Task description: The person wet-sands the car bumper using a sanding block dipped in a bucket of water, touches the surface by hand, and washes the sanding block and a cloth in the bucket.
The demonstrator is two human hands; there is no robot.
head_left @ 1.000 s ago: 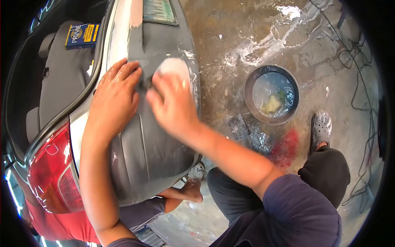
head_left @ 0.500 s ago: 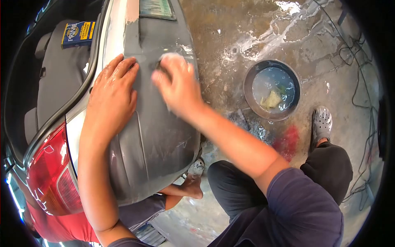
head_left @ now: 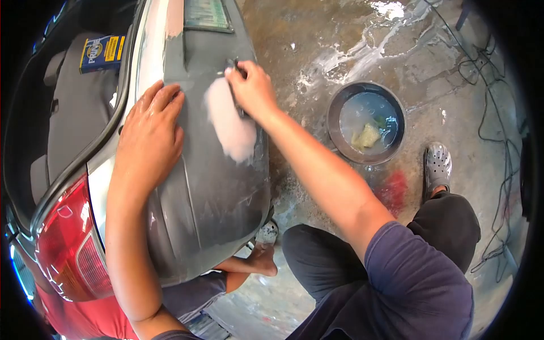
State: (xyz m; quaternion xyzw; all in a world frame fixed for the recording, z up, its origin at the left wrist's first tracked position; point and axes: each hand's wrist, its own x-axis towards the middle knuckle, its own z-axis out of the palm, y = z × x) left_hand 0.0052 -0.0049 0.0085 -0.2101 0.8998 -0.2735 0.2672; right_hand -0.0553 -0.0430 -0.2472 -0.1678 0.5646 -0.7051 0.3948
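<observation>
A car's rear bumper (head_left: 187, 192), coated in dull grey, lies under both hands. On it is a smooth pale pink patch of filler (head_left: 229, 122). My left hand (head_left: 150, 136) rests flat and wet on the white and grey bodywork left of the patch, its fingers stretched out. My right hand (head_left: 252, 90) is at the patch's upper right edge, fingers closed around a thin dark piece that looks like sandpaper (head_left: 242, 71). Most of that piece is hidden by the fingers.
A round basin (head_left: 334, 133) of cloudy water holds a yellowish cloth or sponge (head_left: 367, 136). Cables (head_left: 498, 147) trail along the right. A blue thinner box (head_left: 102, 54) sits inside the car. Near the red tail light (head_left: 68, 238) is another person in a red shirt (head_left: 85, 317).
My right hand has moved up off the pale patch, exposing it. The left hand keeps its place on the bodywork, and the whole view has shifted slightly.
</observation>
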